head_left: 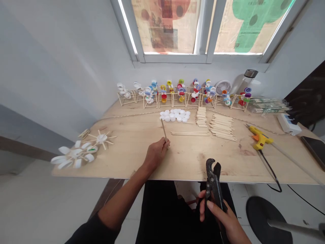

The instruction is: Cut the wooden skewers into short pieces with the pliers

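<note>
My left hand [156,154] is closed around thin wooden sticks [164,128], which stand up from it just above the table. In my right hand [220,217] is a black cutter [214,183] with a hooked jaw, held over the table's front edge with its jaws apart. White bottle caps [175,115] lie grouped beyond my left hand. To their right are a pile of short sticks [201,117] and a pile of longer sticks [222,127]. A few long sticks [190,133] lie flat in front of the caps.
Small stick frames with coloured cap wheels [181,93] line the back. Cap-and-stick wheels [76,154] lie at the left. A yellow glue gun [261,137] with its cable is at right, near a phone [315,149]. Behind stand a fan [223,87] and a bottle [246,81].
</note>
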Demonstrator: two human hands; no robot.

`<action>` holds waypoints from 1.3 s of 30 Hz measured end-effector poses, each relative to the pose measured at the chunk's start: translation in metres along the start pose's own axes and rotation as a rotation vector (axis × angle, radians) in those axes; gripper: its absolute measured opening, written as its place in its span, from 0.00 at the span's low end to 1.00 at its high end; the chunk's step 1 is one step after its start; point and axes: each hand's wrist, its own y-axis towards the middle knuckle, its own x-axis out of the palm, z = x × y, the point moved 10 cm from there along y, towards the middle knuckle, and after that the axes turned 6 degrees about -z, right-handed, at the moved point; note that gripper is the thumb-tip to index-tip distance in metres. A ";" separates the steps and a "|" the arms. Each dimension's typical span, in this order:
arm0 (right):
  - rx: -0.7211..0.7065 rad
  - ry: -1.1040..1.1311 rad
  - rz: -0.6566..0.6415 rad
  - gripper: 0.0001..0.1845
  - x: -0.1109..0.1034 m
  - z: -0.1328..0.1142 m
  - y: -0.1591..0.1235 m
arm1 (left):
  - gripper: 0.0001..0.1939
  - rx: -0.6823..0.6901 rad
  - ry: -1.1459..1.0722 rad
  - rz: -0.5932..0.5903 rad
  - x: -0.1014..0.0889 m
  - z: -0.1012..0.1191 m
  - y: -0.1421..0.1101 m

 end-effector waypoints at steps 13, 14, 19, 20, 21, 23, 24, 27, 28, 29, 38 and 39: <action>-0.052 -0.377 0.047 0.15 -0.001 -0.020 0.004 | 0.13 0.070 -0.267 -0.583 0.021 0.065 -0.017; -0.056 -0.411 0.042 0.14 0.000 -0.022 0.005 | 0.13 0.092 -0.295 -0.665 0.023 0.073 -0.023; -0.061 -0.564 0.047 0.13 0.002 -0.027 0.008 | 0.14 0.206 -0.240 -0.914 0.023 0.104 -0.041; -0.058 -0.590 0.048 0.13 0.002 -0.028 0.008 | 0.14 0.234 -0.204 -0.933 0.022 0.109 -0.042; -0.057 -0.611 0.049 0.13 0.003 -0.028 0.008 | 0.13 0.265 -0.161 -0.942 0.021 0.114 -0.043; -0.058 -0.643 0.053 0.14 0.004 -0.029 0.008 | 0.13 0.329 -0.057 -0.943 0.019 0.123 -0.042; -0.058 -0.654 0.054 0.14 0.004 -0.030 0.008 | 0.12 0.356 0.002 -0.941 0.020 0.127 -0.042; -0.065 -0.673 0.050 0.13 0.006 -0.032 0.009 | 0.12 0.411 0.179 -0.939 0.023 0.133 -0.042; -0.071 -0.671 0.050 0.13 0.005 -0.032 0.009 | 0.11 0.425 0.231 -0.939 0.026 0.135 -0.042; -0.078 -0.667 0.052 0.13 0.005 -0.033 0.009 | 0.11 0.440 0.275 -0.941 0.028 0.136 -0.041; -0.064 -0.666 0.082 0.13 0.003 -0.036 0.011 | 0.10 0.484 0.413 -0.966 0.040 0.137 -0.036; -0.058 -0.662 0.087 0.13 0.003 -0.036 0.011 | 0.09 0.486 0.411 -0.963 0.040 0.137 -0.035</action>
